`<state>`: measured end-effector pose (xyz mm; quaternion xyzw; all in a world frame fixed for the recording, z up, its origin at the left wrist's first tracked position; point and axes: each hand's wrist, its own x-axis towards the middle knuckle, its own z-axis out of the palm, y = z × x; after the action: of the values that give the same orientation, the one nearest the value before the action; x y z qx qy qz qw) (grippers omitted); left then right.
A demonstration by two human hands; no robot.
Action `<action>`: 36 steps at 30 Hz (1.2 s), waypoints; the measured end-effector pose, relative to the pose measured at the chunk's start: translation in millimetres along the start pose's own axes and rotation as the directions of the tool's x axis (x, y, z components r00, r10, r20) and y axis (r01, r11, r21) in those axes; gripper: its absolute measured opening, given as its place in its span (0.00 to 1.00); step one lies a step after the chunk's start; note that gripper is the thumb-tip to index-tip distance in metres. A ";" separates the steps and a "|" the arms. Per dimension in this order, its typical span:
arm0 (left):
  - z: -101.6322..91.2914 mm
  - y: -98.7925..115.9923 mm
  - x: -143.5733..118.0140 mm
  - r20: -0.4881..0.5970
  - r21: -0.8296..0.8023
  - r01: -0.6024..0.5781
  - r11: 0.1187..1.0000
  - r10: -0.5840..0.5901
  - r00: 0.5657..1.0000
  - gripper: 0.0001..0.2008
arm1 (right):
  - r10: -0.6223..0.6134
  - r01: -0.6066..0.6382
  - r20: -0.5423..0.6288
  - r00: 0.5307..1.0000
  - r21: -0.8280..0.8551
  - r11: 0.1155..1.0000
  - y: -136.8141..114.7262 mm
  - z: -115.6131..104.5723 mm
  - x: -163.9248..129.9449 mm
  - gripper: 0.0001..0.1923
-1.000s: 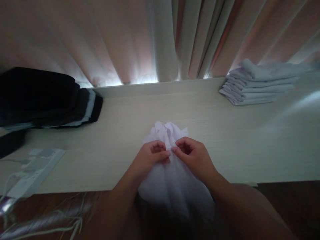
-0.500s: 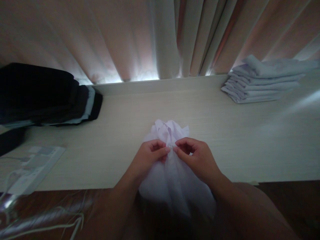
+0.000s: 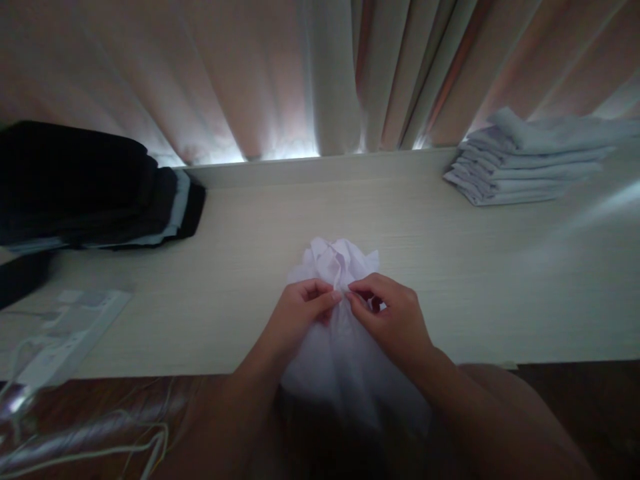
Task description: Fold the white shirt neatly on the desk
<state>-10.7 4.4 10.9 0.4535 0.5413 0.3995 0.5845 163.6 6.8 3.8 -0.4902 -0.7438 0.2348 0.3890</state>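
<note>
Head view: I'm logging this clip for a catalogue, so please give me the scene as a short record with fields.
Setting: pale wooden table before closed curtains
Left hand: pinch grip on white garment
Right hand: pinch grip on the same garment, fingertips meeting the left's
Garment: bunched, partly hanging off the near table edge
Far right: stack of folded white cloths
Far left: pile of dark folded clothes
Near left: white power strip with cables
</note>
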 end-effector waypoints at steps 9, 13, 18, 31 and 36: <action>-0.3 3.3 -1.7 0.008 0.024 -0.027 0.999 0.027 1.000 0.10 | 0.094 -0.096 0.026 0.995 0.069 0.993 0.5 -1.1 1.1 0.03; -0.3 1.5 -1.1 0.028 0.027 -0.029 0.999 0.028 0.999 0.10 | 0.095 -0.097 0.037 0.995 0.056 0.994 1.1 -0.5 0.5 0.03; -0.9 0.5 -0.2 -0.006 0.034 -0.018 0.999 0.019 1.000 0.10 | 0.110 -0.112 0.029 0.993 0.088 0.990 -0.5 -0.4 -0.6 0.03; -3.4 0.8 -1.1 -0.008 0.018 -0.003 1.000 0.003 1.000 0.11 | 0.006 -0.006 -0.001 1.000 0.048 0.999 0.0 3.8 -3.9 0.04; -6.2 -2.6 -0.3 0.004 -0.019 0.013 1.000 -0.013 1.000 0.10 | -0.011 0.007 0.046 0.999 0.090 0.996 -0.1 0.4 -2.7 0.07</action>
<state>-16.9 4.0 8.5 0.4454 0.5391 0.4000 0.5924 163.9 4.3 2.7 -0.4633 -0.7434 0.2776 0.3945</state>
